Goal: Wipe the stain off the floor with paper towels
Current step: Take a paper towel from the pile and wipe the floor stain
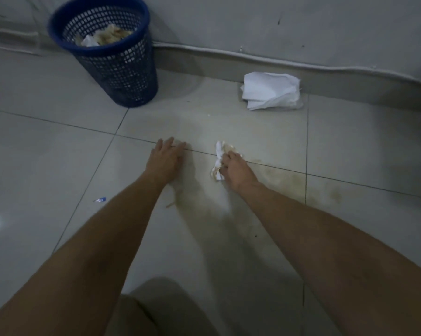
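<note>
My right hand (236, 169) grips a crumpled, brown-soiled paper towel (221, 154) and holds it down on the white tiled floor, right on a grout line. A faint brownish stain (284, 181) smears the tiles to the right of that hand, and more of it runs back between my arms. My left hand (166, 156) lies flat on the floor with straight fingers, a short way left of the towel. A stack of clean white paper towels (271, 90) sits by the wall, beyond my right hand.
A blue mesh wastebasket (122, 69) holding used, stained towels stands at the back left against the wall. The skirting (325, 78) runs along the far side. A small blue scrap (100, 199) lies on the tile left of my left arm. My knee shows at the bottom.
</note>
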`<state>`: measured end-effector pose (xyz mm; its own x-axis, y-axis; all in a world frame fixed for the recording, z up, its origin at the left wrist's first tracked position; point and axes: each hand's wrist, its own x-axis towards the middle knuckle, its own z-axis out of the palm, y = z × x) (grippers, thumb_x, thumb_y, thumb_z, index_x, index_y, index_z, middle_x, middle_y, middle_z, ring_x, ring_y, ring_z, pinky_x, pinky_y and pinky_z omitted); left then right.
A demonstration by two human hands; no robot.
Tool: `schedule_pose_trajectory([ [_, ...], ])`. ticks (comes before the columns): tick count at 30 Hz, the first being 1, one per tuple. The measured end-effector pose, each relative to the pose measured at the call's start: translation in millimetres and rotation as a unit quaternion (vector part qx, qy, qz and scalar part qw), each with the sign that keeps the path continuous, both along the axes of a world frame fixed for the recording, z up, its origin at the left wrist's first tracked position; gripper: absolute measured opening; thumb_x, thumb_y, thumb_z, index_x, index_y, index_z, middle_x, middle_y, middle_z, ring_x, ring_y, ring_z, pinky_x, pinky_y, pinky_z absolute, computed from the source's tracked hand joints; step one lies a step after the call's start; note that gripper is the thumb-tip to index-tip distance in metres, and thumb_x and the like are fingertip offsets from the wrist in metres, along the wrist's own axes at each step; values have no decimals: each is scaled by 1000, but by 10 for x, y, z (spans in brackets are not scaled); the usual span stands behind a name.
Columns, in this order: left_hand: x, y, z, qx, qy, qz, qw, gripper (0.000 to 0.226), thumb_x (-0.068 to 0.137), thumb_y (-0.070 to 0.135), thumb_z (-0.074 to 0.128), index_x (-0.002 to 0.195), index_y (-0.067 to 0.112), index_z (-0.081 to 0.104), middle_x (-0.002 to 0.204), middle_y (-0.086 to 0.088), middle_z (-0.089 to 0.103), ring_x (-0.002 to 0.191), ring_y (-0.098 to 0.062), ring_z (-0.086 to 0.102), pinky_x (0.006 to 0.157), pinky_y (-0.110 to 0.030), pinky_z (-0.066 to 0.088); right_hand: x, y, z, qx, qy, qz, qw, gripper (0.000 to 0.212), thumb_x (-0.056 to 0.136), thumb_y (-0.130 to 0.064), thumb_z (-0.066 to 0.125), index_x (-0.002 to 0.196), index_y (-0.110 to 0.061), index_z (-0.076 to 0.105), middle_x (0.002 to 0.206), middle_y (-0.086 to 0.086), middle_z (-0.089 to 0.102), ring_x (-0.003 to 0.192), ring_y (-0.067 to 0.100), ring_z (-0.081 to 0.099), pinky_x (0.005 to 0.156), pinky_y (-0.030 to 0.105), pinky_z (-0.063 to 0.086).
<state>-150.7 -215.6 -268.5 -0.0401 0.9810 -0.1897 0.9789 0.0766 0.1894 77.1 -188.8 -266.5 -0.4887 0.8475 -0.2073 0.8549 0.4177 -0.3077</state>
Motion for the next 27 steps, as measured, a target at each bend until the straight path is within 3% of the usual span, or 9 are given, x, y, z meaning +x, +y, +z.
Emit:
schedule_pose_trajectory([
  [5, -64, -157, -200, -57, 41, 3, 998, 51, 102, 37, 27, 151, 30, 14, 160, -10, 7, 142, -45, 10, 109, -61, 25, -137, -81, -109, 74, -92, 36, 992, 47, 103, -22, 34, 145, -3, 37, 157, 17, 21, 145, 37, 14, 119, 43, 13],
  [7, -80, -178, -245, -47, 33, 6, 998, 51, 102, 39, 22, 151, 32, 10, 162, -8, 5, 144, -44, 7, 111, -61, 21, -250, -121, -117, 91, -87, 79, 989, 43, 103, -22, 32, 141, -6, 44, 155, 20, 24, 146, 40, 11, 119, 48, 10],
  [9, -95, -208, -296, -32, 20, 19, 999, 50, 102, 41, 18, 151, 34, 8, 163, -6, 3, 146, -41, 3, 114, -59, 16, -393, -264, -134, 63, -19, 76, 995, 44, 103, -19, 35, 144, -3, 39, 157, 21, 23, 148, 36, 9, 121, 42, 4],
  [12, -115, -234, -361, -18, 7, 25, 1000, 51, 102, 44, 15, 151, 36, 8, 163, -3, 3, 148, -38, 1, 117, -57, 12, -483, -598, -199, 38, 30, 114, 992, 51, 103, -21, 38, 148, 2, 29, 160, 21, 16, 149, 32, 10, 119, 31, -1],
  [16, -105, -223, -324, -15, -7, 26, 1000, 51, 103, 41, 19, 152, 29, 13, 163, -4, 7, 148, -38, 5, 116, -56, 14, -191, -674, -305, 2, 34, 121, 992, 52, 103, -23, 38, 151, -5, 26, 163, 13, 12, 151, 26, 8, 121, 29, 6],
  [21, -218, -261, -295, 12, -59, 14, 998, 52, 103, 21, 25, 151, 3, 15, 161, -14, 13, 147, -36, 10, 117, -51, 17, -161, -324, -236, -11, -26, 36, 999, 56, 102, -16, 37, 152, -3, 18, 164, 12, -1, 151, 29, -4, 123, 39, 10],
  [24, -281, -254, -284, 14, -72, 8, 997, 51, 103, 17, 28, 150, 1, 18, 161, -16, 13, 148, -34, 8, 117, -49, 15, -525, -203, -183, 5, -48, 53, 997, 57, 100, -20, 36, 150, 1, 19, 161, 22, -1, 150, 35, -7, 122, 43, 3],
  [27, -292, -237, -287, 3, -64, -3, 998, 51, 102, 14, 30, 150, 1, 18, 161, -16, 13, 148, -33, 8, 118, -49, 16, -819, -323, -161, 43, -21, 81, 996, 58, 100, -19, 35, 149, 6, 15, 160, 24, 7, 150, 35, 2, 123, 41, 2],
])
